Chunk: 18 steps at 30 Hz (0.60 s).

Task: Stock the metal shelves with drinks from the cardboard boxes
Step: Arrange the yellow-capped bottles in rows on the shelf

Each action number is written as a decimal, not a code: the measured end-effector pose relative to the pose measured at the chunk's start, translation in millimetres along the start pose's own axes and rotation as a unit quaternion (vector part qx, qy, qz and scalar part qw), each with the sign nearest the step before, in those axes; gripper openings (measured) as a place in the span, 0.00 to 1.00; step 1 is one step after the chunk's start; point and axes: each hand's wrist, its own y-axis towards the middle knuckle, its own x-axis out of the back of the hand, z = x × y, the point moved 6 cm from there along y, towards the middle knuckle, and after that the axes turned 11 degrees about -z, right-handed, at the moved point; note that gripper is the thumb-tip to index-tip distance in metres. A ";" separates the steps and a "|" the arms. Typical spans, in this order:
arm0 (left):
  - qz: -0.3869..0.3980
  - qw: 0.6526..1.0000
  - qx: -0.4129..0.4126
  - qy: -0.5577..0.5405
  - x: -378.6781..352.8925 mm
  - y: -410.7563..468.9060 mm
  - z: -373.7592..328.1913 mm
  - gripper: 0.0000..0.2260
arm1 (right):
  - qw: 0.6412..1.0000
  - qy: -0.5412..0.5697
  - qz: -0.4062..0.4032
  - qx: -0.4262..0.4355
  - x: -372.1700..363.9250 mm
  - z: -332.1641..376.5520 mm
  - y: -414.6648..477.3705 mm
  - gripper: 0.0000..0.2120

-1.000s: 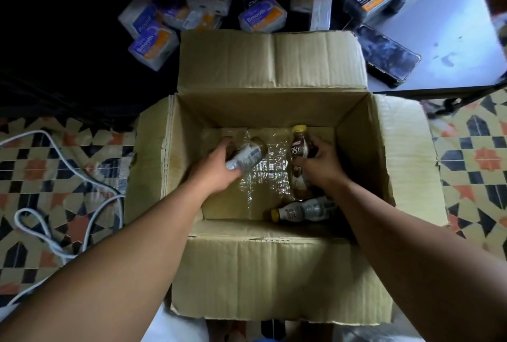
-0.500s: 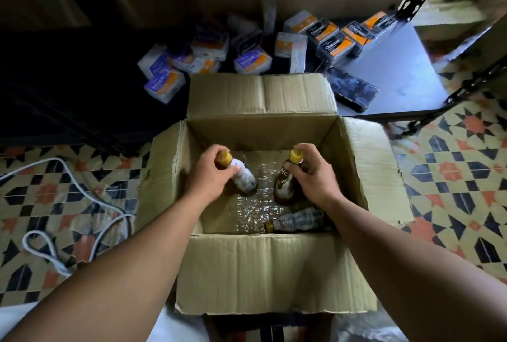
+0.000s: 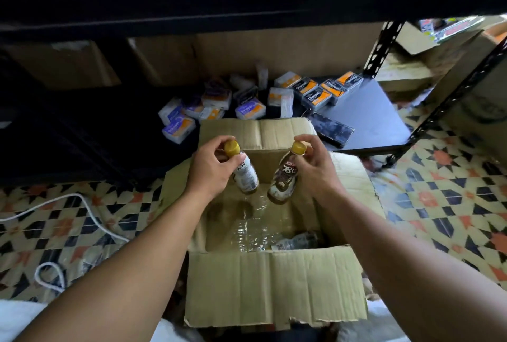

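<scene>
**Two bottles held over the box**

The left hand (image 3: 211,169) grips a pale bottle (image 3: 247,178) near its yellow cap, and the right hand (image 3: 315,169) pinches a brown bottle (image 3: 284,181) likewise. Both hang over the open cardboard box (image 3: 274,287), where another bottle (image 3: 299,241) lies sideways. Small packs (image 3: 249,110) sit on the low shelf (image 3: 370,119) behind.

The cardboard box (image 3: 274,284) was matt, creased corrugated board with glossy, crinkled clear plastic film (image 3: 255,228) lining its bottom, the white-labelled bottle (image 3: 246,175) and brown-labelled bottle (image 3: 284,181) were shiny, smooth plastic, and the shelf (image 3: 370,119) was dark, matt painted metal.
</scene>
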 end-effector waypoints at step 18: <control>-0.019 0.955 -0.264 -0.134 79.3 37.7 -330.5 0.15 | 0.944 0.072 -0.056 0.318 97.8 321.5 -14.7 0.14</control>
